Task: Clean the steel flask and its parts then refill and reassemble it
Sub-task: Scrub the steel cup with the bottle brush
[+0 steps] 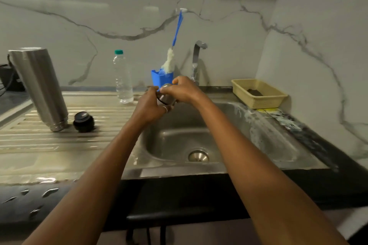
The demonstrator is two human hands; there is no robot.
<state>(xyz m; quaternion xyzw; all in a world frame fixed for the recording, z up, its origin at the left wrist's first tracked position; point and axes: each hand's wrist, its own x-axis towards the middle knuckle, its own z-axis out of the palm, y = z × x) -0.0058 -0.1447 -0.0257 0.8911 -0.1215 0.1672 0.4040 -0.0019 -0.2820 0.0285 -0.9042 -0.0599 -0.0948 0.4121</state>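
Note:
The steel flask body (40,85) stands upside down on the ribbed draining board at the left, mouth on the steel. A black stopper (83,121) lies just right of its mouth. Over the back left of the sink, both hands hold the flask's small steel cap (166,96). My left hand (151,105) grips it from the left and below. My right hand (183,89) pinches it from above with fingertips at its top. Much of the cap is hidden by the fingers.
A clear plastic water bottle (123,79) with a green lid stands behind the draining board. A blue holder (160,78) carries a blue-handled bottle brush (171,59). The tap (197,59) rises behind the sink basin (278,141). A yellow basket (258,93) sits at the right.

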